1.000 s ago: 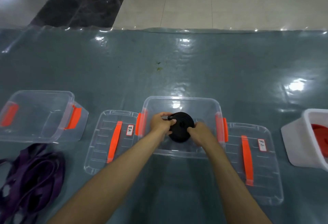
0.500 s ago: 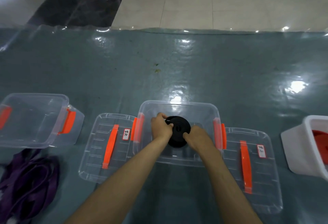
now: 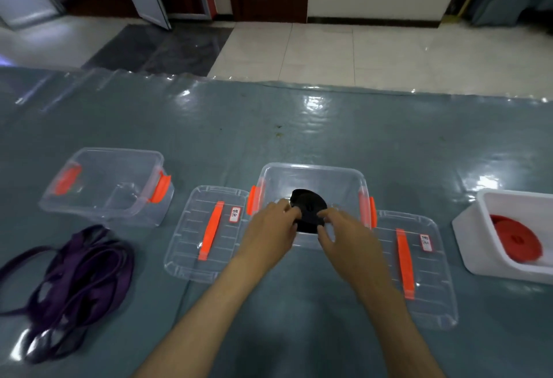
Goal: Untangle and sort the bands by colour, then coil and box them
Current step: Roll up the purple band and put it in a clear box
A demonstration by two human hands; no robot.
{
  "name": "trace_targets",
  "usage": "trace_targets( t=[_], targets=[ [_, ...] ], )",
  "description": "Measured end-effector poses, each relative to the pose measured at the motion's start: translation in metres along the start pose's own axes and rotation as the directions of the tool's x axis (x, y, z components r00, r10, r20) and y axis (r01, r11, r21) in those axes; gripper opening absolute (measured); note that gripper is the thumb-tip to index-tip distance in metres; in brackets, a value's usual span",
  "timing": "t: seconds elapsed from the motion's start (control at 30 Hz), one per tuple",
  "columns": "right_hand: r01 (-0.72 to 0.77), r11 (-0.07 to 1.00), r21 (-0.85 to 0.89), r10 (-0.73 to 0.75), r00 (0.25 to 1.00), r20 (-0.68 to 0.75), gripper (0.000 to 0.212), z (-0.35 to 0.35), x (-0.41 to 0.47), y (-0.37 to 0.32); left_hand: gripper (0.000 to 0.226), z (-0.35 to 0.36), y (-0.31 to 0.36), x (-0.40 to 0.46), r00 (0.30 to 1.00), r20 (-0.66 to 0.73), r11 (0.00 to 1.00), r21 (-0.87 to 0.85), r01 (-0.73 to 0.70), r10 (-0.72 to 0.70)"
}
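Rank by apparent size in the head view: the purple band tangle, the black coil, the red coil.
1. purple band tangle, clearly largest, though nearest the camera.
2 and 3. red coil and black coil look alike; the hands hide part of the black one, so no ranking.

A black coiled band (image 3: 308, 208) is seen in a clear plastic box (image 3: 311, 172) fitted with orange latches. A second clear box (image 3: 104, 186) is likewise fitted with orange latches. Two clear lids (image 3: 209, 234) (image 3: 419, 270) are each crossed by an orange handle and marked with a white label edged in red. A purple band (image 3: 77, 279) is shown loose on the glossy grey-blue table cover (image 3: 299, 126). A red coiled band (image 3: 516, 241) is seen in a white box (image 3: 484, 228).
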State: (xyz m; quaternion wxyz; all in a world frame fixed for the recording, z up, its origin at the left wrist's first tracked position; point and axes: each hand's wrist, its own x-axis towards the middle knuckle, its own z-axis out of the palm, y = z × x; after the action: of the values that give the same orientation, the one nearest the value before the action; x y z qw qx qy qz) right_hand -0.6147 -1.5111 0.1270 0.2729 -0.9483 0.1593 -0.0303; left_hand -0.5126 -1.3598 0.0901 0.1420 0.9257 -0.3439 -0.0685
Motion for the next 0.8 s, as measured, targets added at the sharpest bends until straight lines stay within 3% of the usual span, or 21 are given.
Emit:
trace_targets(
  t=[0.17,0.33,0.6,0.8],
  targets=[
    [0.02,0.999,-0.031,-0.018,0.998,0.06,0.026,0.019,-0.038,-0.012,0.027,-0.025,-0.027,-0.083,0.998,0.027,0.996,0.076,0.05,-0.052],
    [0.043,0.998,-0.053,-0.036,0.992,0.119,0.024,0.054,-0.058,-0.041,0.026,-0.029,-0.068,-0.141,0.979,0.013,0.975,0.088,0.202,-0.204],
    [0.147,0.988,-0.041,-0.134,0.963,0.235,0.025,0.121,-0.059,-0.147,0.023,-0.046,-0.162,-0.205,0.941,-0.003,0.941,-0.002,0.338,-0.338],
    [0.154,0.984,-0.091,-0.122,0.95,0.287,0.027,0.191,-0.051,-0.238,0.029,-0.072,-0.277,-0.232,0.943,0.036,0.942,0.069,0.327,-0.33]
  ],
)
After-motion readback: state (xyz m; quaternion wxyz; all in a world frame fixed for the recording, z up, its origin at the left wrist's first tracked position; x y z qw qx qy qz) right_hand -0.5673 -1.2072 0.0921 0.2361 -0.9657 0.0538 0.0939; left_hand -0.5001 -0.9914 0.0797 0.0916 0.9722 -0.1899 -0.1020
